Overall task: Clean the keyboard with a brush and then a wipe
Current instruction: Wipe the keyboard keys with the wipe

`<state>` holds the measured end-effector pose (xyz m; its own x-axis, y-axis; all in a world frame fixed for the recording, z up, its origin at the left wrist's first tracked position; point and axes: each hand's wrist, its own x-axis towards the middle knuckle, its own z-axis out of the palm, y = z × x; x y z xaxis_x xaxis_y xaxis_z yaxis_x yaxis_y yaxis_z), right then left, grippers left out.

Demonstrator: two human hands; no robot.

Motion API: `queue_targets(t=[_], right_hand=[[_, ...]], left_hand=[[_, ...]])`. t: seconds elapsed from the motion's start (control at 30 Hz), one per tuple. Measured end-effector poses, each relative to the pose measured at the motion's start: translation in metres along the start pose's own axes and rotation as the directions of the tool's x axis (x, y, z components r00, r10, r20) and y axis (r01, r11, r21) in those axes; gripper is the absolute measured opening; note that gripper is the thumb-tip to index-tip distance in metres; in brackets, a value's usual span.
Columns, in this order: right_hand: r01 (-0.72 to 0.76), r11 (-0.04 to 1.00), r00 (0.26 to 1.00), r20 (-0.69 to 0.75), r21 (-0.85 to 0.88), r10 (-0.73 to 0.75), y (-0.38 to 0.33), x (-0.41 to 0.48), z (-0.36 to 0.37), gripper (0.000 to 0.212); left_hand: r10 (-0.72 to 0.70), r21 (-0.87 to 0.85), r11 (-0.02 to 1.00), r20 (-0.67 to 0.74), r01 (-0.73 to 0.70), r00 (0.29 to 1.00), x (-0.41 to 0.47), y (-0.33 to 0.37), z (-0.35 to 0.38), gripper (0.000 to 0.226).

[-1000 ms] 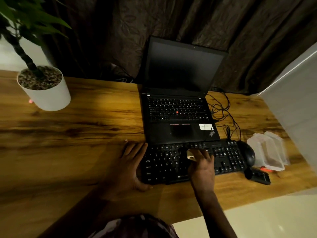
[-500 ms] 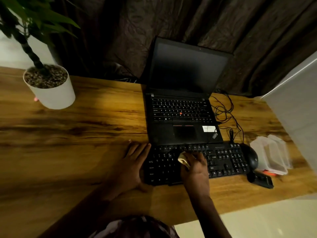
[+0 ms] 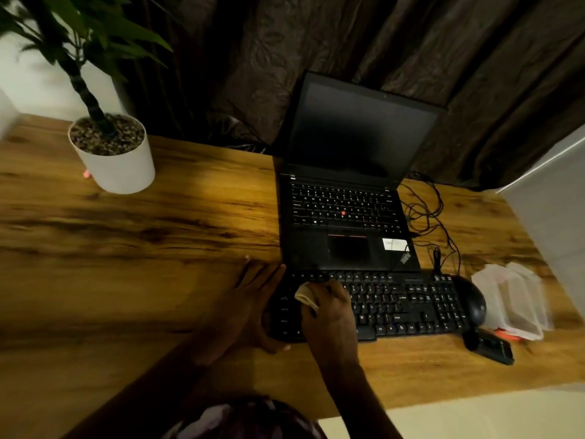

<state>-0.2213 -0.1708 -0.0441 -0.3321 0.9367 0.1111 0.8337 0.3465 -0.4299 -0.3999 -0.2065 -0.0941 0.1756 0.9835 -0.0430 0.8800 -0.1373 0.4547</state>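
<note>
A black external keyboard (image 3: 408, 307) lies on the wooden desk (image 3: 142, 242) in front of an open laptop. My right hand (image 3: 329, 307) grips a folded pale wipe (image 3: 306, 296) and presses it on the keys at the keyboard's left part. My left hand (image 3: 250, 304) lies flat with straight fingers against the keyboard's left end, thumb at its front corner. A dark object that may be the brush (image 3: 489, 345) lies to the right of the keyboard's front corner.
The open black laptop (image 3: 348, 217) sits just behind the keyboard. A black mouse (image 3: 471, 299) and clear plastic containers (image 3: 512, 299) are at the right, with cables (image 3: 433, 213) behind. A white potted plant (image 3: 115, 156) stands back left. Dark curtains hang behind.
My right hand has slid the wipe leftward along the keyboard, from its middle to its left part. My left hand has stayed at the keyboard's left end.
</note>
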Motion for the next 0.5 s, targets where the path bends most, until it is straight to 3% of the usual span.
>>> queue_targets(t=[0.17,0.33,0.5], right_hand=[[0.116,0.993,0.992,0.05,-0.008,-0.116,-0.023,-0.002,0.01,0.033],[0.229,0.973,0.969,0.109,-0.039,-0.224,-0.033,-0.01,0.009,0.038],[0.087,0.995,0.995,0.059,-0.048,-0.084,-0.003,-0.018,-0.001,0.034]], left_hand=[[0.023,-0.064,0.998,-0.026,-0.025,0.999,0.001,0.0,-0.003,0.141],[0.044,-0.134,0.989,-0.075,-0.054,0.996,0.0,-0.006,0.001,0.154],[-0.029,-0.15,0.989,-0.095,0.014,0.995,0.001,0.001,0.001,0.149]])
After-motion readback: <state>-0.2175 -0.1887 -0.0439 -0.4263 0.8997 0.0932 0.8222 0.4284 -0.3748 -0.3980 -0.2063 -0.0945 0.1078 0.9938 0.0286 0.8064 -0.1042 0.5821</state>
